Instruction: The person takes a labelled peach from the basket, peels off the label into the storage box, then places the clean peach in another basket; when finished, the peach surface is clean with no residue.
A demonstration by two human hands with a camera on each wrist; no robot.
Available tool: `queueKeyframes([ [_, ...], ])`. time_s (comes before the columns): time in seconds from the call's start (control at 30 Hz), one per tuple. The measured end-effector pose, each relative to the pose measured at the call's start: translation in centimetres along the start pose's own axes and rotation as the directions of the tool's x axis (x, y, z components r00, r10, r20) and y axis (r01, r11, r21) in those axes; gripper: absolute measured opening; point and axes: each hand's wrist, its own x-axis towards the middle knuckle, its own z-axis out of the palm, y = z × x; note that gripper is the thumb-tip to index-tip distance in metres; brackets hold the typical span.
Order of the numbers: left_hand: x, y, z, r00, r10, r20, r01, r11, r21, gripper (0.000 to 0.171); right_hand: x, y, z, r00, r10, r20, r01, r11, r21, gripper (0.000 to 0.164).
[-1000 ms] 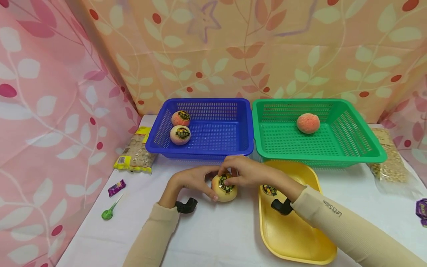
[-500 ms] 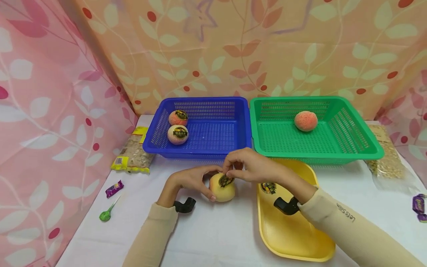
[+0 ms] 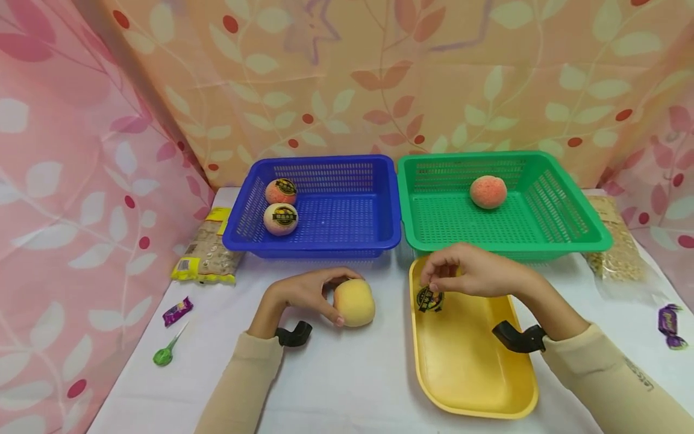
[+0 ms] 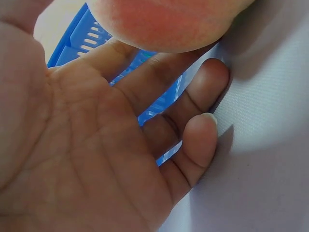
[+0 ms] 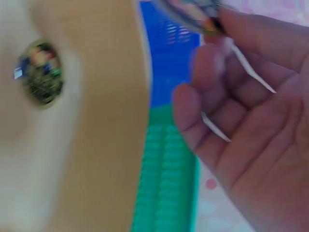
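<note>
On the white cloth, a yellow peach (image 3: 355, 303) with no label on its visible side is held by my left hand (image 3: 306, 295), thumb in front and fingers behind. The left wrist view shows its pink underside (image 4: 169, 24) above the curled fingers. Over the far end of the yellow tray (image 3: 466, 361), my right hand (image 3: 477, 271) pinches a round black-and-gold sticker (image 5: 193, 12) between thumb and forefinger. Another such sticker (image 5: 42, 73) lies on the tray floor; in the head view the two overlap beneath the fingertips.
A blue basket (image 3: 347, 244) holds two labelled peaches (image 3: 281, 218). Beside it, a green basket (image 3: 509, 246) holds one unlabelled pink peach (image 3: 488, 191). Bagged goods (image 3: 208, 247) lie left, with a purple candy (image 3: 178, 311) and green lollipop (image 3: 163, 356); another bag (image 3: 615, 241) and candy (image 3: 671, 325) lie right.
The sticker has come off the peach in my right hand's fingers. That hand has moved right, from the peach to over the yellow tray; my left hand still holds the peach.
</note>
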Motion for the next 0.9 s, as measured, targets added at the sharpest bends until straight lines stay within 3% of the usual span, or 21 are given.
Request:
queueKeyframes([
  [0.17,-0.1,-0.1,-0.1,1.000,-0.004,-0.004,0.004,1.000,0.006,0.078,-1.1,1.4,1.1,0.990,0.065,0.124,-0.067,0.998,0.009,0.010],
  [0.4,0.1,-0.1,-0.1,1.000,0.009,0.000,-0.009,1.000,0.006,0.078,-1.0,2.6,2.8,0.958,0.134,0.254,-0.138,0.990,-0.003,0.020],
  [0.9,0.1,0.0,-0.1,1.000,0.013,0.003,-0.013,1.000,-0.003,0.078,-1.3,2.9,3.3,0.958,0.158,0.238,-0.160,0.987,-0.012,0.026],
])
